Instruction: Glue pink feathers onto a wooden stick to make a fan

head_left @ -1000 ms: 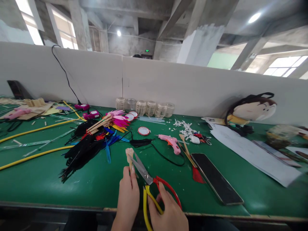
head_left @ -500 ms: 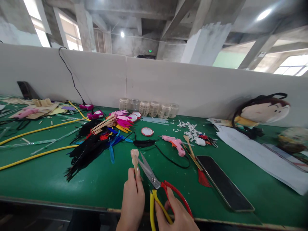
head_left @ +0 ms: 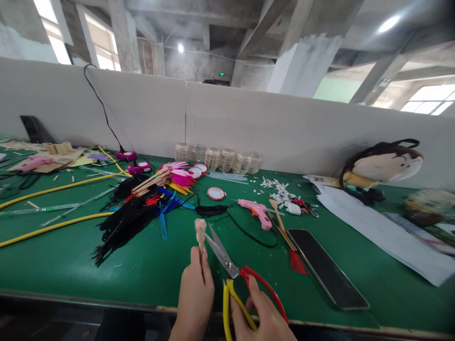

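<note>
"Pinching what, up there?"

"A slim stick point(head_left: 201, 239) with a pale knobbed head, gripped low between the thumb and fingertips of the left hand point(head_left: 195, 298). Its long axis stands nearly upright, head at 12 o'clock."

"And the steel scissors point(head_left: 221, 253)?"

"Their tips aim at 10 o'clock, just beside the head (touching or not, I can't tell). The right hand point(head_left: 262, 316) curls around the red-and-yellow handles point(head_left: 265, 291)."

"Which hand is nearer the stick?"

"The left. A pink glue gun point(head_left: 254, 212) lies apart at 1 o'clock."
</note>
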The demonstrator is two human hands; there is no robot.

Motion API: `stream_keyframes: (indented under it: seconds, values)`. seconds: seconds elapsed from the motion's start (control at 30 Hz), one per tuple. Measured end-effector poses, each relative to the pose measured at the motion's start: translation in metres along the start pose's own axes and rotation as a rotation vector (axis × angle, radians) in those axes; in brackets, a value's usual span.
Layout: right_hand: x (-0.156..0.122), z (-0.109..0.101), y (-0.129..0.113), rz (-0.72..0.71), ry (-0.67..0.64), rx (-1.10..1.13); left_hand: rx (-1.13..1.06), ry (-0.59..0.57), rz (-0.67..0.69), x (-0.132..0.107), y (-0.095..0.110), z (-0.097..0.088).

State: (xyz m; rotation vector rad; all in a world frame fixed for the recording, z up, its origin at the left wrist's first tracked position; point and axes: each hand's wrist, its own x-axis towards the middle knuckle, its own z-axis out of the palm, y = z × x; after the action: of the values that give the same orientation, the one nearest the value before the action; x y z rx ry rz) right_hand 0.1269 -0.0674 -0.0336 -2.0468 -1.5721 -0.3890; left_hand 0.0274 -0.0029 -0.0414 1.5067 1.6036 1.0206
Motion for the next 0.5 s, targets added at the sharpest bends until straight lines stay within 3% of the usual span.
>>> stream_keyframes:
  seconds: [0.17, 0.5]
  values:
    - [0.005, 0.000, 0.003, -0.038, 0.004, -0.045, 0.051, -0.012, 0.030, 0.001, -0.001, 0.000]
    - [0.011, 0.009, -0.009, -0.015, -0.071, -0.067, 0.088, -0.072, -0.061, -0.001, 0.004, -0.001]
